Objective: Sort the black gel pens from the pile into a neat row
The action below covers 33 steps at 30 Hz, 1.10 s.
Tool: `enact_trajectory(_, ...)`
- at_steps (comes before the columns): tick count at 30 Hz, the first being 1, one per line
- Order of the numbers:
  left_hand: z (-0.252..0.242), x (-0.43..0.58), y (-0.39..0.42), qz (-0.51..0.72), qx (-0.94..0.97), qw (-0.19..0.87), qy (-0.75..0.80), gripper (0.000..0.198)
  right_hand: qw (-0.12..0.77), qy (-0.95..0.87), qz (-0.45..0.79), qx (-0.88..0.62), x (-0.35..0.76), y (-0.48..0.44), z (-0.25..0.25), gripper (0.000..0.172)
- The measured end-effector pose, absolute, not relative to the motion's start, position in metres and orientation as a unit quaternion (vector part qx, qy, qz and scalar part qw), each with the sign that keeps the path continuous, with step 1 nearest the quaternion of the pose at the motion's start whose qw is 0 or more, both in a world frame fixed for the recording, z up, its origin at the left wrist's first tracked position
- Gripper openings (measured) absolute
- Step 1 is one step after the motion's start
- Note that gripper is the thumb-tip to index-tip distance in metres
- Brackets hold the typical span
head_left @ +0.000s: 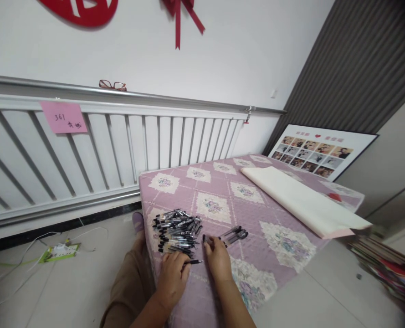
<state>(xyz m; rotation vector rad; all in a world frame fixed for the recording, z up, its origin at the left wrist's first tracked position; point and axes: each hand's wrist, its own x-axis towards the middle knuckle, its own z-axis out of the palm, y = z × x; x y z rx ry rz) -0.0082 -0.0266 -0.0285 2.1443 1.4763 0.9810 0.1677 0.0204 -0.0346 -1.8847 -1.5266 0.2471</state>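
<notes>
My left hand (174, 275) is closed on a black pen (194, 261), whose bare tip points right. It rests at the near edge of a heap of black and clear pens (178, 230), which lie roughly side by side on the cloth. Just to the right, my right hand (218, 259) pinches a small black piece that looks like a pen cap (205, 238) between thumb and fingers; the palm hides the rest. Beyond its knuckles lies a small group of black-capped pens (235, 235), apart from the heap.
A purple patterned cloth (212, 232) covers the table. On it lie a folded cream sheet (287, 196) and, farther back, a photo board (318, 150). A white radiator (154, 141) runs along the wall. Cables and a power strip (60, 252) lie on the floor at left.
</notes>
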Motion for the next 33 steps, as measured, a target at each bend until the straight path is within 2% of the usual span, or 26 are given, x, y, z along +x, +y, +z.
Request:
enact_trajectory(4, -0.031, -0.008, -0.026, 0.347, 0.758, 0.176, 0.523, 0.014, 0.283, -0.603, 0.107, -0.738, 0.165, 0.022, -0.027, 0.027)
enact_trajectory(7, -0.031, -0.008, -0.026, 0.346, 0.761, 0.174, 0.52, 0.014, 0.286, -0.616, 0.105, -0.726, 0.168, 0.02, -0.029, 0.03)
enact_trajectory(13, -0.029, -0.008, -0.028, 0.35, 0.761, 0.163, 0.521, 0.015, 0.417, -0.583, 0.117, -0.687, 0.176, 0.005, -0.042, 0.04)
enact_trajectory(16, -0.03, -0.008, -0.027, 0.348, 0.762, 0.16, 0.522, 0.014, 0.451, -0.56, 0.138, -0.681, 0.175, -0.005, -0.04, 0.041)
enact_trajectory(22, -0.034, -0.008, -0.026, 0.339, 0.761, 0.168, 0.526, 0.013, 0.509, -0.498, 0.268, -0.649, 0.168, -0.023, -0.03, 0.024)
enact_trajectory(27, -0.032, -0.008, -0.027, 0.335, 0.762, 0.159, 0.531, 0.017, 0.612, -0.344, 0.405, -0.586, 0.165, -0.035, -0.03, 0.03)
enact_trajectory(31, -0.03, -0.008, -0.028, 0.325, 0.769, 0.156, 0.527, 0.021, 0.611, -0.327, 0.448, -0.564, 0.163, -0.04, -0.027, 0.04)
enact_trajectory(33, -0.029, -0.008, -0.028, 0.322, 0.771, 0.152, 0.529, 0.022, 0.597, -0.351, 0.448, -0.566, 0.162, -0.041, -0.026, 0.039)
